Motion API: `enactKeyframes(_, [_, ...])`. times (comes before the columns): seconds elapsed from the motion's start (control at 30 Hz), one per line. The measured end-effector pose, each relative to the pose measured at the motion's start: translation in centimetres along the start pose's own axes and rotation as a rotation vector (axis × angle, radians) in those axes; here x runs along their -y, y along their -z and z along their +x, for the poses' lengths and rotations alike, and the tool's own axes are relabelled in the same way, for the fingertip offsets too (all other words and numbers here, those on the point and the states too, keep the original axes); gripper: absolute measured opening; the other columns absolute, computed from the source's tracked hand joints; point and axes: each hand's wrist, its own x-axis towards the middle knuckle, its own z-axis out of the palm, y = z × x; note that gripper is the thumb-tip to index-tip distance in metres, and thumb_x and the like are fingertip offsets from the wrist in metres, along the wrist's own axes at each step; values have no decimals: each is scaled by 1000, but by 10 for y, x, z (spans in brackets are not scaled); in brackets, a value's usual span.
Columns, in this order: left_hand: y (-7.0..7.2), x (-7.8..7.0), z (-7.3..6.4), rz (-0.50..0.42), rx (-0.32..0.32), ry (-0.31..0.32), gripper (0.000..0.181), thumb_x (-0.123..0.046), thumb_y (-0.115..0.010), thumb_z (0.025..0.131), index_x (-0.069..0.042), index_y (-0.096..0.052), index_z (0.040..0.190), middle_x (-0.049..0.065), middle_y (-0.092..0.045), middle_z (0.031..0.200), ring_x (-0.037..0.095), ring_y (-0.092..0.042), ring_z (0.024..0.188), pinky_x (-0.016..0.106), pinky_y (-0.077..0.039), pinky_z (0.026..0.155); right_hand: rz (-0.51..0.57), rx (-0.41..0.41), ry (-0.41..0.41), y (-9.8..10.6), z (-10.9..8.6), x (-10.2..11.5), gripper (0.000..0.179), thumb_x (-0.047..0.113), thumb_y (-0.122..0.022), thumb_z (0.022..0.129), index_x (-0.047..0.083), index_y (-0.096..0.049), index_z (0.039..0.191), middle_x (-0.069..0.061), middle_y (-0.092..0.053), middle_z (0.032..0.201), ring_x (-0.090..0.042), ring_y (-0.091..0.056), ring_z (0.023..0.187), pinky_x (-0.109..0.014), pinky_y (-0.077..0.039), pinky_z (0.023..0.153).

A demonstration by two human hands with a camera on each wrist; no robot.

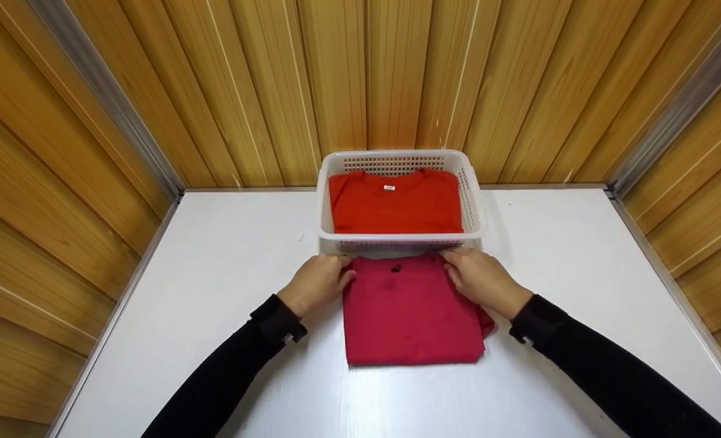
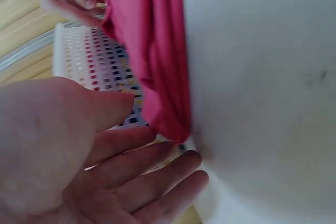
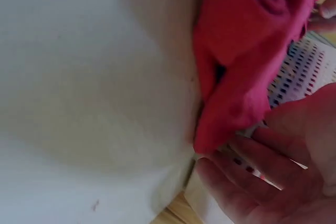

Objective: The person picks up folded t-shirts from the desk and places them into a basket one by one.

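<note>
A folded crimson shirt (image 1: 412, 316) lies on the white table, its collar end towards the basket and a small dark mark near the neckline. At its far left corner, my left hand (image 1: 321, 280) touches the edge. The left wrist view shows the fingers (image 2: 163, 174) extended and the thumb apart from them. My right hand (image 1: 482, 277) is at the far right corner. In the right wrist view its thumb lies close against the cloth, with loosely extended fingers (image 3: 236, 182) by the corner. Some cloth sticks out at the shirt's right side.
Just beyond the crimson shirt stands a white plastic basket (image 1: 400, 237) with perforated walls. Inside it lies a folded orange-red shirt (image 1: 397, 207) with a small white neck label. Wood-look panel walls (image 1: 391, 79) border the white table (image 1: 239, 243) at the back and sides.
</note>
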Motion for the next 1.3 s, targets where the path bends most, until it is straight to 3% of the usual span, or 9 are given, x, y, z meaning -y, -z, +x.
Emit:
enactKeyframes(0.17, [-11,-2,9,80,-40,-42,18,-16,-74,105,-5,-75,91,12,-76,82,32,-74,81,48,-62,75,-85,-19,39,-13,5,3,32,6,-71,102,-2,-74,132,-20,-77,131,-44,-71,120,-61,-63,96])
enactKeyframes(0.33, [-14,-3,13,146,-62,-71,7,-7,-77,101,-1,-79,97,16,-79,96,35,-76,96,48,-65,81,-141,-47,60,-17,9,7,32,5,-73,100,-5,-73,130,-23,-76,128,-46,-70,116,-59,-63,95])
enactKeyframes(0.5, [-16,0,17,153,-49,-52,7,-5,-76,100,1,-79,102,19,-75,103,40,-75,102,53,-66,85,-130,-21,29,-14,15,7,31,6,-75,99,-7,-73,127,-25,-75,124,-47,-70,118,-59,-61,102])
enactKeyframes(0.63, [-23,0,19,175,-92,-55,12,-8,-75,99,4,-77,100,21,-73,102,43,-73,99,57,-64,85,-148,-39,7,-17,14,7,29,6,-76,97,-10,-72,121,-27,-74,116,-48,-70,114,-59,-59,103])
enactKeyframes(0.8, [-26,-3,19,178,-124,-35,14,-9,-76,96,4,-75,99,22,-72,101,45,-70,99,57,-62,87,-159,-90,-18,-22,10,7,22,7,-78,94,-9,-72,109,-26,-71,103,-47,-69,102,-57,-59,97])
enactKeyframes(0.93, [-23,-7,14,122,-121,-28,11,-6,-78,96,1,-71,100,20,-73,96,42,-73,94,53,-64,83,-97,-107,-20,-18,4,7,15,4,-78,94,-5,-71,104,-22,-72,99,-43,-71,95,-55,-62,88])
enactKeyframes(1.1, [-9,-11,2,37,-158,-62,8,-2,-75,99,-1,-74,107,14,-76,99,32,-77,94,46,-66,82,-7,-128,18,-2,-5,10,21,3,-76,98,0,-71,118,-18,-78,110,-36,-77,103,-52,-65,89])
enactKeyframes(1.2, [11,-17,-4,2,-180,-88,13,-1,-74,101,-1,-77,114,12,-76,104,29,-78,97,43,-67,84,38,-170,47,15,-9,14,34,3,-77,100,-2,-70,133,-18,-77,124,-34,-77,114,-51,-65,98])
enactKeyframes(1.3, [34,-24,-5,-51,-205,-128,17,-2,-72,103,-1,-78,119,11,-74,106,27,-77,95,40,-67,85,102,-225,41,36,-9,16,34,0,-77,99,-3,-72,132,-16,-77,120,-31,-76,110,-48,-65,95])
